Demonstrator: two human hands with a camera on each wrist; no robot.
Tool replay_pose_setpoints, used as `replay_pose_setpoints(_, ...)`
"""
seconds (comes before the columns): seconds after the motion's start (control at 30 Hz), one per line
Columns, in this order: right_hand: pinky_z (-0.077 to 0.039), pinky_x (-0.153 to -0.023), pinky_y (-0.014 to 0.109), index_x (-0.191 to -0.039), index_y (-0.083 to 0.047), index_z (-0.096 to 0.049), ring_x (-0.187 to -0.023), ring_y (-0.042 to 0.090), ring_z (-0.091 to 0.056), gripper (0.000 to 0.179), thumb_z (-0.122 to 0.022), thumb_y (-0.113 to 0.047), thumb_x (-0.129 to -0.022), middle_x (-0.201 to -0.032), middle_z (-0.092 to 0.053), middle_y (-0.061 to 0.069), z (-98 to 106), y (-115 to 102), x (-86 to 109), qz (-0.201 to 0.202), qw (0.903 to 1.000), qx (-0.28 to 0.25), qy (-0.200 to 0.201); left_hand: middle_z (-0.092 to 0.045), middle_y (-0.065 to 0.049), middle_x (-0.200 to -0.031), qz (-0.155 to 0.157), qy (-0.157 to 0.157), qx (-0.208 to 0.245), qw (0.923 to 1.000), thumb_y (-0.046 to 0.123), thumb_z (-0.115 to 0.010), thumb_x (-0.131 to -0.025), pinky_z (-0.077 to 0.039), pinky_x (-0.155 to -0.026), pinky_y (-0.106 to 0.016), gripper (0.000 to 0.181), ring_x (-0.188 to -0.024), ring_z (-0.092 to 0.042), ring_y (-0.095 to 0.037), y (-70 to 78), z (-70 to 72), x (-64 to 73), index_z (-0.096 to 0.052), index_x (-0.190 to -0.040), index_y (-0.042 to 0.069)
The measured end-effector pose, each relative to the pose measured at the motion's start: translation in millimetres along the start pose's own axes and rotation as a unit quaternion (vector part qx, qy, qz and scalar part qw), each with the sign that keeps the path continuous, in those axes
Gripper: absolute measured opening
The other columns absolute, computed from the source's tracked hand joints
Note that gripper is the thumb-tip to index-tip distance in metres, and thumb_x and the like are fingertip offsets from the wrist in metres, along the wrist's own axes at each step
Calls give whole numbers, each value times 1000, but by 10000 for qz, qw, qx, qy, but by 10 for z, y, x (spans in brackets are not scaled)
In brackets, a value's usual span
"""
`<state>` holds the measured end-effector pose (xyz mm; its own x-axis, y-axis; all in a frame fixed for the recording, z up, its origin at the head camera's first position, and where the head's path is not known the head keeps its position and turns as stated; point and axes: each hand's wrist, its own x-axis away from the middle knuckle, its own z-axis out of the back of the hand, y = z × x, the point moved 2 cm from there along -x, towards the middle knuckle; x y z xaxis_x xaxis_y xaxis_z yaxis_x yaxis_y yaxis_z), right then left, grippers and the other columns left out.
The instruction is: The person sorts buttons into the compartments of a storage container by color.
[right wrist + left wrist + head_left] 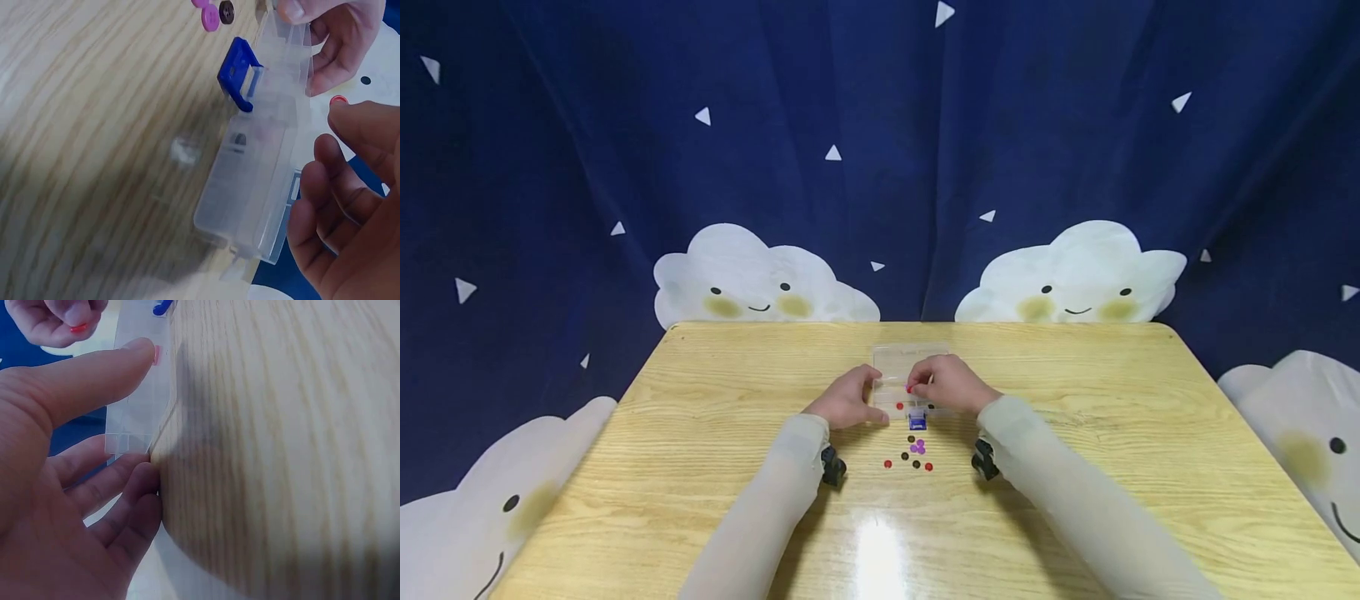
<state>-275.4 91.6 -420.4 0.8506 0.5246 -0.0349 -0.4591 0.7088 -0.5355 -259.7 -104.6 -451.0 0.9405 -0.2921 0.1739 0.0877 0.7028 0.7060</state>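
Observation:
A clear plastic box (890, 363) with its lid raised lies toward the far side of the table. My left hand (846, 398) grips its left end, thumb along the front and fingers curled by the side. Over the box, my right hand (951, 383) pinches a red button (339, 99) between thumb and forefinger. The other fingers of that hand curl loosely. Inside the box are another red button (900, 406) and a dark button (240, 142), seen through the front wall. A blue latch (236, 72) hangs at the middle of the box's front.
On the wooden table (715, 467) nearer me lie several loose buttons: a purple cluster (918, 447), some dark ones (905, 456) and two red ones, one at the left (887, 464). A dark blue curtain (880, 167) hangs behind the table's far edge.

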Motion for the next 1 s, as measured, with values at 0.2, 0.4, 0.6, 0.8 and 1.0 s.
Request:
replay_pose_setpoints(0.2,-46,-71,25,-83,-13,-73,-74,10,-54,9,-68,-9,-90,-79,-69,-3,-94,-10,-49,-139,9998,-121,-111,-57,-12,-128,-52,37,-10,10000,19,-87,-75,-45,-99,-42,76,-105,-52,-23,-39,-25,-11,-49,-140,8)
replay_pose_setpoints(0.4,-50,-79,30,-82,-15,-73,-77,11,-55,11,-69,-9,-90,-79,-69,-5,-165,-5,-52,-277,9994,-115,-192,-57,-11,-125,-145,9,-72,9999,21,-87,-75,-46,-96,-41,77,-102,-52,-22,-57,-55,5,-49,-141,7)
replay_pose_setpoints(0.6,-50,-78,30,-81,-15,-73,-75,11,-55,11,-70,-9,-89,-78,-69,-4,-150,-37,-81,-225,9997,-125,-34,-57,-12,-128,-209,35,-132,9997,21,-87,-76,-46,-97,-41,77,-104,-52,-22,-16,-3,-2,-48,-141,7)
replay_pose_setpoints(0.8,-49,-75,28,-80,-15,-73,-73,9,-55,11,-70,-9,-88,-77,-69,-4,-161,-77,-77,-127,9998,-149,-33,-57,-12,-126,-196,58,-117,9997,21,-87,-75,-46,-95,-42,77,-103,-52,-22,-22,1,8,-49,-140,6)
replay_pose_setpoints(1.0,-48,-73,27,-80,-15,-73,-72,9,-55,11,-69,-9,-89,-77,-68,-4,-173,-80,-73,-135,9999,-29,-39,-57,-13,-127,-220,73,-84,9997,21,-87,-76,-46,-97,-43,76,-105,-53,-23,-33,-15,3,-49,-140,6)
